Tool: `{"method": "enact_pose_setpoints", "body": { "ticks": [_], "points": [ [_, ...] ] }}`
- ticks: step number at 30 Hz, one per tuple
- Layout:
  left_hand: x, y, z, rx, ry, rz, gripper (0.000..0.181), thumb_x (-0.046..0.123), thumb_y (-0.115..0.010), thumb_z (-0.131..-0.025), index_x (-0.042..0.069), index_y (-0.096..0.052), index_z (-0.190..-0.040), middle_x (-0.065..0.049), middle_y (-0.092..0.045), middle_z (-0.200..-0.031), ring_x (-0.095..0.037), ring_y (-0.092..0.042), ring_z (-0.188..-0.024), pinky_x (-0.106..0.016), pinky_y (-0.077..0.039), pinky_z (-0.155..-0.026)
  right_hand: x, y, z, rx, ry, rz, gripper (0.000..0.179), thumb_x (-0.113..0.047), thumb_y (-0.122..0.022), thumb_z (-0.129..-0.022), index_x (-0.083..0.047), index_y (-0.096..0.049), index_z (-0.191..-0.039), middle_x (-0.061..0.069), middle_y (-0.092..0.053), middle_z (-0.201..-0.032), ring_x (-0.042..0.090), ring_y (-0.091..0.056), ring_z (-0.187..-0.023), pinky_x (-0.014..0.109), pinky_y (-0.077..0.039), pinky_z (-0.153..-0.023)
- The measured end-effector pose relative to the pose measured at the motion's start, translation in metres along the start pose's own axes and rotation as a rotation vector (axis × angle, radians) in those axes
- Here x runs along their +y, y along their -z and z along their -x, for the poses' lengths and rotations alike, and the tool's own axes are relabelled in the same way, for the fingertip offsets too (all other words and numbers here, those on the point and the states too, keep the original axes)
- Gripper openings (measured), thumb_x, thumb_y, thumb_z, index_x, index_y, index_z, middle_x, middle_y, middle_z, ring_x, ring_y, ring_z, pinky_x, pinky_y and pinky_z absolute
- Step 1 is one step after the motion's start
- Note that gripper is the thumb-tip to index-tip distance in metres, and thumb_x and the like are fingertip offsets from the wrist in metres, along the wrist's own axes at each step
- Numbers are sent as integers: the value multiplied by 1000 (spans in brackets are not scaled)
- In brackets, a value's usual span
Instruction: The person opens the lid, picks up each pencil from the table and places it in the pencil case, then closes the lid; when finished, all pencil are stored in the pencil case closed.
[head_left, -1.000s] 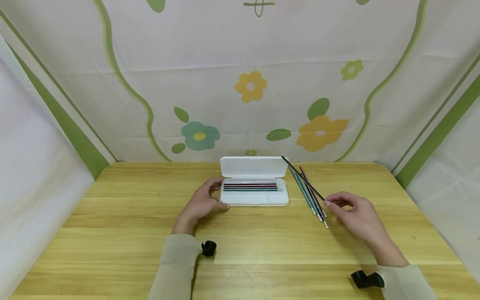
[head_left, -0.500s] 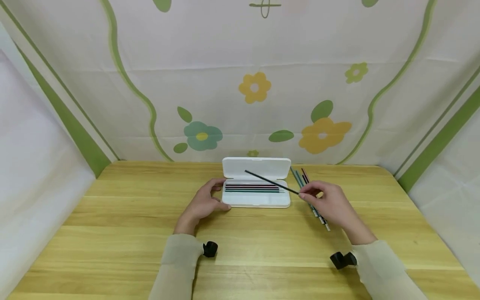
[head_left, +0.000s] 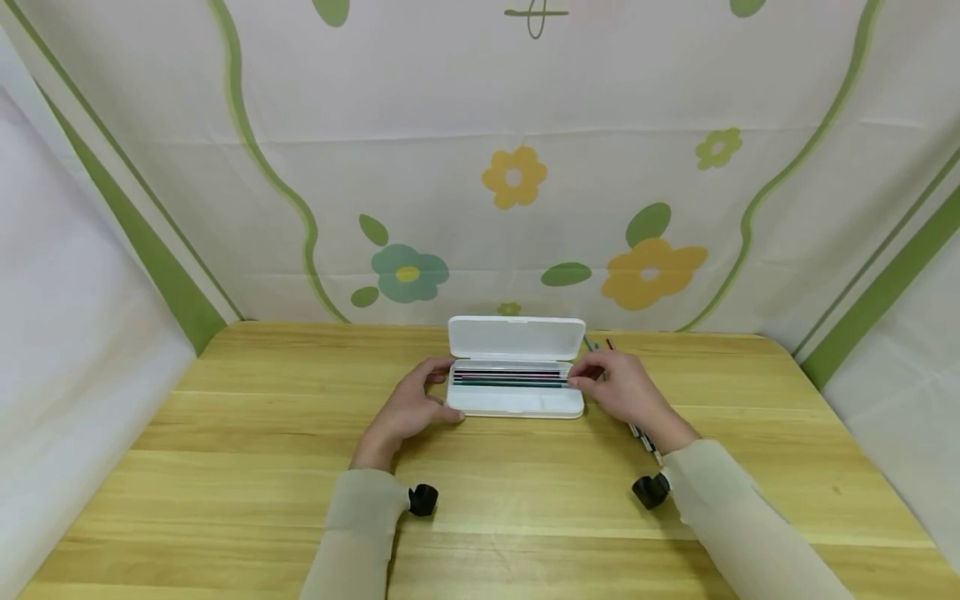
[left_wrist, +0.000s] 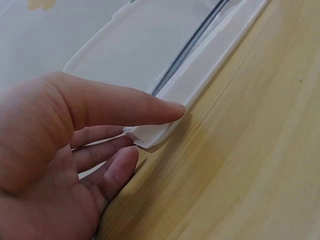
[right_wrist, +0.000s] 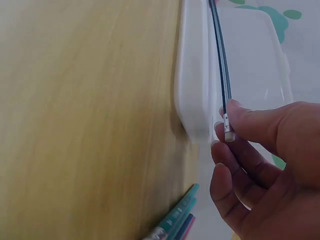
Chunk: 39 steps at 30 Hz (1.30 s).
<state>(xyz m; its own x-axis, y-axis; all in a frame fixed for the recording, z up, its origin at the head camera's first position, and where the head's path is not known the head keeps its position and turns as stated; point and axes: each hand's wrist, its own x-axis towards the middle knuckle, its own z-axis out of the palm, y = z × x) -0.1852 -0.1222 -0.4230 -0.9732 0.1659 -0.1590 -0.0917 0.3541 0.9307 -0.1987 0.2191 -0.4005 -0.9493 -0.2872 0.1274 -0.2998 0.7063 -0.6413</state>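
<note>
A white pencil case lies on the table with its lid raised at the back. Dark, red and green pencils lie side by side in its tray. My left hand grips the case's left end; in the left wrist view the thumb presses on the front edge and the fingers are by the end. My right hand is at the case's right end, pinching a dark pencil between thumb and fingers near its white eraser. This pencil points left along the tray.
Several loose pencils lie on the wooden table right of the case, partly hidden under my right hand and wrist. A flowered cloth hangs behind the table, close behind the lid.
My right hand has carried the dark pencil left from above the loose pencils to the case, turning it level with the tray. My left hand stays on the case.
</note>
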Motion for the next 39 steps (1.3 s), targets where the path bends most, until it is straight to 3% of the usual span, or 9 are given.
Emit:
{"method": "enact_pose_setpoints", "body": {
  "ticks": [10,28,39],
  "points": [
    [0,0,0,1,7,-3,90,0,-91,-76,16,-54,-156,-18,-55,-153,-28,-69,-107,-48,-52,-107,5,-11,-8,-4,1,-48,5,-8,-77,-98,-9,-82,-97,5,-77,-100,16,-64,-89,29,-53,-80],
    [0,0,1,-7,2,20,90,-1,-91,-76,15,-53,-157,-18,-57,-151,-27,-71,-102,-44,-55,-101,3,-12,-10,-29,-41,-20,6,-10,-80,-96,-12,-85,-98,5,-76,-97,15,-62,-85,31,-51,-79],
    [-2,1,-1,-6,5,33,90,-2,-90,-76,16,-53,-157,-17,-57,-150,-26,-71,-100,-43,-55,-100,6,-6,-5,-52,-112,-112,11,-21,-78,-100,-16,-84,-107,6,-79,-109,18,-65,-93,32,-54,-80]
  ]
}}
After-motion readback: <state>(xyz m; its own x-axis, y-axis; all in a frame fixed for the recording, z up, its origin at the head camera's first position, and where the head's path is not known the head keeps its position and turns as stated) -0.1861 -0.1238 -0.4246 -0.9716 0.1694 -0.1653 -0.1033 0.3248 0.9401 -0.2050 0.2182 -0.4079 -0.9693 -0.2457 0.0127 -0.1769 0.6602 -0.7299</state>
